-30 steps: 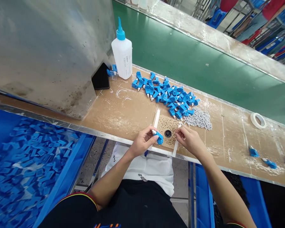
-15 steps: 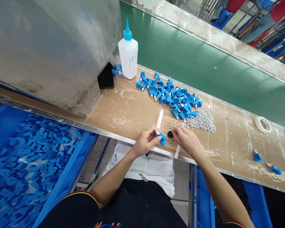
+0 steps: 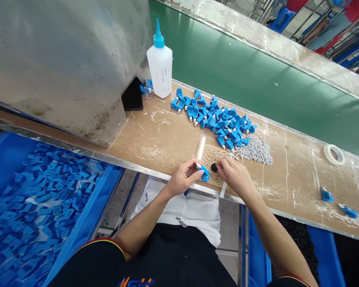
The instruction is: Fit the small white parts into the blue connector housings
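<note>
My left hand holds a blue plastic piece with a white tip between thumb and fingers, just over the table's front edge. A small black round piece is by the fingertips of my right hand. Those fingers are pinched together at its right side; whether they grip it or something tiny is hidden. Beyond my hands lies a heap of blue plastic pieces, many with white tips. A pile of small grey bits adjoins it on the right.
A white bottle with a blue nozzle stands at the back beside a large metal housing. A tape roll and loose blue pieces lie to the right. A blue bin full of blue pieces is at lower left.
Both hands keep almost the same pose and place, the left on the blue plastic piece, the right by the black round piece. The view has shifted slightly.
</note>
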A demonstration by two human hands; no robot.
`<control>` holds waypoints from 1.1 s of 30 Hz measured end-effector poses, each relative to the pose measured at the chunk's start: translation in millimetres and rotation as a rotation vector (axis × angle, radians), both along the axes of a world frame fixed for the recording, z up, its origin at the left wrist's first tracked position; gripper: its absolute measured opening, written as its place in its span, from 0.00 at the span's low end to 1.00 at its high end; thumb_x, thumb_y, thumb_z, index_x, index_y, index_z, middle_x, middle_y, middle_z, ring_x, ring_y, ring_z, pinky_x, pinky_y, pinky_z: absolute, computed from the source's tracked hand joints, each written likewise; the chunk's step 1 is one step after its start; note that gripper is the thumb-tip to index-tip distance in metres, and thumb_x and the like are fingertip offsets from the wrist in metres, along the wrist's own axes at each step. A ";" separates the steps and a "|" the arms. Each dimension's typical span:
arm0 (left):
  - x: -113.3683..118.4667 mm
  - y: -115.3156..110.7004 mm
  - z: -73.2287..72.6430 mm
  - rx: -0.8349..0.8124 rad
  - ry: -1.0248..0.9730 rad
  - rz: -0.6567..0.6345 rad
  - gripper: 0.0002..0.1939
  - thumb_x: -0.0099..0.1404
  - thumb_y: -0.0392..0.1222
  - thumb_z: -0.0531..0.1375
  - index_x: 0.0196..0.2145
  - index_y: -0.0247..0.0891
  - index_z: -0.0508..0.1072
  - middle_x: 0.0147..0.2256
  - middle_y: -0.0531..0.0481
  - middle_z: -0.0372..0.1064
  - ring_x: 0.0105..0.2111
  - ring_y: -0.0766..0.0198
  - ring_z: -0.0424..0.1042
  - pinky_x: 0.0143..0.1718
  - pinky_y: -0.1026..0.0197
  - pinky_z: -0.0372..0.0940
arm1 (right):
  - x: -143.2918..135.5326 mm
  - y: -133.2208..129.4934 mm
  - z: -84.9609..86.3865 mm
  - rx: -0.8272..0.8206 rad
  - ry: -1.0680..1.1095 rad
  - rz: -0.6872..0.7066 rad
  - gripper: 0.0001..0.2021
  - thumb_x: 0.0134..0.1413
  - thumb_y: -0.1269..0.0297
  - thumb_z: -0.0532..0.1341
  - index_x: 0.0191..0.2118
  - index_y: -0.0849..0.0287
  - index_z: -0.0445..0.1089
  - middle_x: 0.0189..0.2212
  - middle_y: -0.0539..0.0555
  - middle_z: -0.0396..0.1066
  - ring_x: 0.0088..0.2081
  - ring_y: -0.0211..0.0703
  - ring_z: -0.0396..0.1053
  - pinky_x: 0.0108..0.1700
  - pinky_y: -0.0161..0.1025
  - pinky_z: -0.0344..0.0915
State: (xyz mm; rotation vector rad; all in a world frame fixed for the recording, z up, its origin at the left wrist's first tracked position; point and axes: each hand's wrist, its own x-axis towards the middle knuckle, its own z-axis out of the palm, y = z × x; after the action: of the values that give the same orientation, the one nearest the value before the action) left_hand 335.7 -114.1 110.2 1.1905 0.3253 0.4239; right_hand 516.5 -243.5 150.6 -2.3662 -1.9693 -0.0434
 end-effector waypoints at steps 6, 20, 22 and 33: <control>0.7 -0.4 0.8 -0.032 -0.020 -0.006 0.17 0.65 0.54 0.65 0.40 0.37 0.71 0.34 0.47 0.73 0.33 0.64 0.73 0.37 0.62 0.70 | 0.5 1.9 1.9 -0.029 -0.029 0.019 0.12 0.69 0.66 0.51 0.34 0.57 0.68 0.30 0.57 0.72 0.31 0.44 0.69 0.31 0.38 0.57; 0.2 0.0 -1.2 0.003 -0.020 -0.010 0.18 0.66 0.55 0.64 0.41 0.37 0.72 0.33 0.48 0.72 0.33 0.64 0.72 0.37 0.62 0.68 | 2.7 1.7 19.2 0.062 0.310 -0.100 0.09 0.65 0.64 0.54 0.33 0.55 0.67 0.29 0.54 0.72 0.30 0.43 0.68 0.32 0.38 0.62; 0.4 0.5 -1.2 0.006 -0.013 -0.020 0.18 0.66 0.55 0.64 0.41 0.36 0.73 0.33 0.49 0.71 0.33 0.64 0.72 0.37 0.63 0.68 | -6.3 0.3 26.3 0.164 0.473 -0.166 0.08 0.64 0.64 0.55 0.33 0.55 0.67 0.26 0.52 0.70 0.27 0.41 0.66 0.30 0.37 0.63; 2.9 1.9 2.3 -0.029 -0.049 -0.004 0.18 0.62 0.54 0.68 0.39 0.36 0.74 0.34 0.49 0.72 0.35 0.64 0.72 0.39 0.64 0.68 | -70.2 14.7 20.2 0.541 0.742 -0.211 0.05 0.62 0.70 0.59 0.34 0.54 0.67 0.32 0.51 0.74 0.33 0.41 0.72 0.34 0.37 0.68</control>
State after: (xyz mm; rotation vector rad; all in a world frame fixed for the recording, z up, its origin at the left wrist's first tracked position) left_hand 338.6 -112.2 112.5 1.1502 0.2857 0.4429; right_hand 446.3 -228.8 170.8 -1.8404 -1.1757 0.2276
